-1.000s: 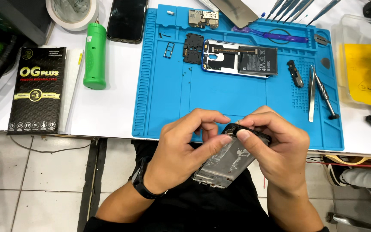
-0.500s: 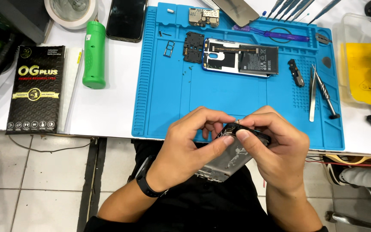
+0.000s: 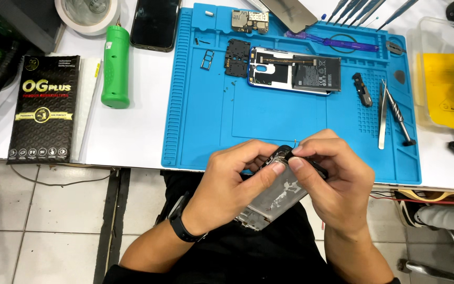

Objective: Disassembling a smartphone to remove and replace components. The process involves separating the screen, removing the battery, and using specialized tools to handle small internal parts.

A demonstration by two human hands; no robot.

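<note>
Both hands hold a stripped phone frame, grey metal with a dark top end, over my lap just below the table's front edge. My left hand grips its left side, thumb pressed on the upper part. My right hand pinches the frame's top end between thumb and fingers. An opened phone with its battery showing lies on the blue work mat farther back.
On the mat lie small circuit parts, a black cover piece, tweezers and a screwdriver. Left of the mat are a green cylinder tool, a dark phone and a black box. A yellow-lined tray sits at right.
The hands and the frame stay in almost the same place; the fingers have shifted slightly on the frame's top end.
</note>
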